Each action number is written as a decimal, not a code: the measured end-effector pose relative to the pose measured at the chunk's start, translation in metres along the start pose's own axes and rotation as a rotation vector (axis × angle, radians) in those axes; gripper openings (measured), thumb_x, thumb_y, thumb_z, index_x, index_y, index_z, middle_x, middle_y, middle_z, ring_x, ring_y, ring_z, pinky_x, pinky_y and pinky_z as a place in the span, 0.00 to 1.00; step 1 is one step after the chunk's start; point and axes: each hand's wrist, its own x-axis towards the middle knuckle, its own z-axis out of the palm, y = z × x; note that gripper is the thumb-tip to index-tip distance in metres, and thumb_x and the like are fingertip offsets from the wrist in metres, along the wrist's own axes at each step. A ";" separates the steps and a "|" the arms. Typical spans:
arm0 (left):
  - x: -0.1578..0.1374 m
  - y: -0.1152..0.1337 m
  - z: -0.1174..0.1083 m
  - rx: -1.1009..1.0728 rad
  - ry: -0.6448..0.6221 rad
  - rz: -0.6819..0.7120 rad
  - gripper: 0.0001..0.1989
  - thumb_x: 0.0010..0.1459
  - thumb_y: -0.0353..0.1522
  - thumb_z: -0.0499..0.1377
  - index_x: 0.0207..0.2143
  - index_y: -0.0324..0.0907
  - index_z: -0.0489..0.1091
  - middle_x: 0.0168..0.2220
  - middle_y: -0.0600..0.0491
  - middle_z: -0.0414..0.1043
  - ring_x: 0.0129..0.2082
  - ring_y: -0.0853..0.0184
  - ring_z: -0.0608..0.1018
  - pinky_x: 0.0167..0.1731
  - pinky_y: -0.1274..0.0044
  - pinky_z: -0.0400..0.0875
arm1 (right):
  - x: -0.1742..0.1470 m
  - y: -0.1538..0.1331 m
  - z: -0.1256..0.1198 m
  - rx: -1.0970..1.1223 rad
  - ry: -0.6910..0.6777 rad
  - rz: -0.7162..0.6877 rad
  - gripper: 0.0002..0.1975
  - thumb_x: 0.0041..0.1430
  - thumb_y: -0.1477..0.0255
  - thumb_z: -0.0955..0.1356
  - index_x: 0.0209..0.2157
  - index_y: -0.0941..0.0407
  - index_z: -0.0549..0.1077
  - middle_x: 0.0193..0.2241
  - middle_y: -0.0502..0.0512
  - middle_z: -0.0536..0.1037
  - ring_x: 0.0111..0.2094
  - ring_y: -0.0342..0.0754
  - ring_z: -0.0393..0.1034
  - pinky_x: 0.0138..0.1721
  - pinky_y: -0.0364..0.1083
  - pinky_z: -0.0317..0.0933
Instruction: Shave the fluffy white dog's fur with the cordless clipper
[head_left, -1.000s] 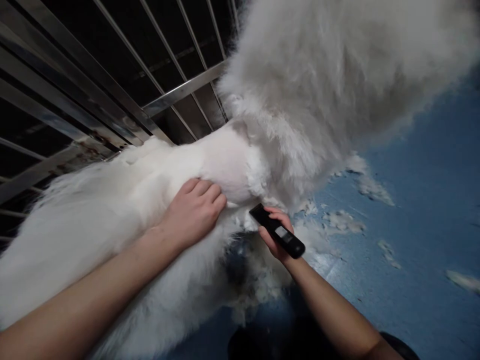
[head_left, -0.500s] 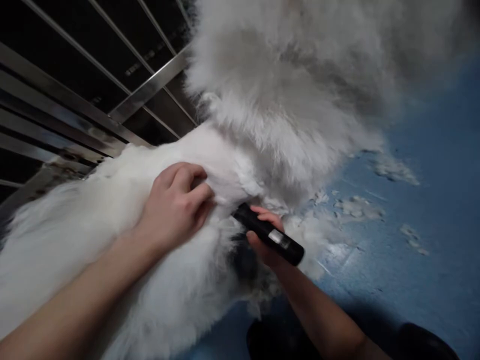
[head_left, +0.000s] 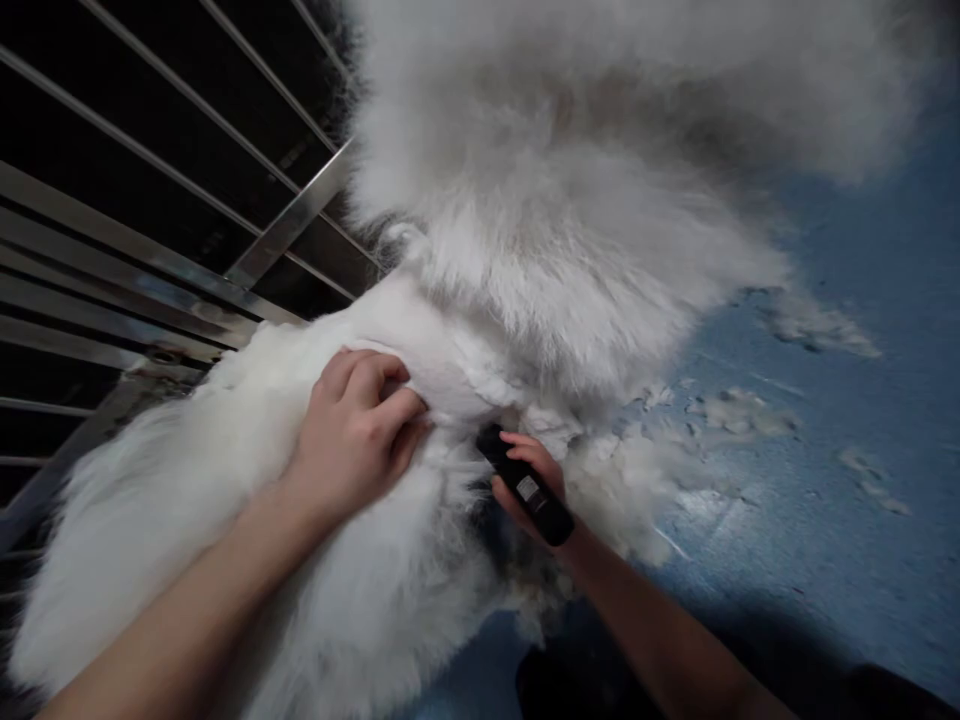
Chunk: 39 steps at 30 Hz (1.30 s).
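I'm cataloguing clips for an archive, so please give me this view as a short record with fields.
Animal: white animal, long-furred, with a close-cropped patch
Left hand: on the coat beside the patch, fingers bent
Right hand: holding black clippers, head end at the fur, contact unclear
Floor: blue, with loose fur clumps
Background: metal bars

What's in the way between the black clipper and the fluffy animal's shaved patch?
Nothing I can see, except maybe some white fur. The right hand holds the black clipper with its tip close to the shaved patch. The left hand is on the animal beside it, not between.
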 end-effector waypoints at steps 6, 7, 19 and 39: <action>-0.002 0.002 -0.007 0.024 -0.025 -0.029 0.10 0.63 0.37 0.56 0.29 0.45 0.71 0.38 0.48 0.70 0.41 0.57 0.73 0.45 0.57 0.72 | -0.005 0.003 0.010 -0.030 0.022 -0.071 0.23 0.54 0.71 0.72 0.50 0.45 0.63 0.50 0.55 0.78 0.48 0.57 0.78 0.45 0.56 0.75; -0.003 0.002 -0.008 0.025 -0.031 -0.039 0.11 0.64 0.37 0.55 0.29 0.45 0.71 0.39 0.49 0.70 0.42 0.58 0.73 0.45 0.57 0.72 | -0.006 0.007 0.012 -0.069 0.039 -0.083 0.22 0.55 0.71 0.72 0.50 0.46 0.64 0.49 0.55 0.78 0.46 0.56 0.78 0.43 0.55 0.76; -0.005 -0.009 -0.006 -0.027 0.010 0.015 0.11 0.62 0.37 0.57 0.28 0.43 0.72 0.39 0.45 0.70 0.42 0.56 0.72 0.45 0.60 0.69 | -0.010 0.035 0.006 -0.102 -0.033 -0.107 0.18 0.55 0.68 0.74 0.45 0.48 0.68 0.51 0.57 0.79 0.49 0.58 0.78 0.45 0.56 0.77; 0.000 -0.009 -0.004 -0.051 -0.026 -0.048 0.11 0.62 0.39 0.56 0.29 0.45 0.71 0.40 0.47 0.70 0.43 0.58 0.71 0.44 0.64 0.69 | 0.021 0.045 -0.021 -0.296 -0.050 -0.290 0.13 0.55 0.68 0.73 0.41 0.49 0.70 0.48 0.57 0.81 0.43 0.54 0.80 0.40 0.52 0.74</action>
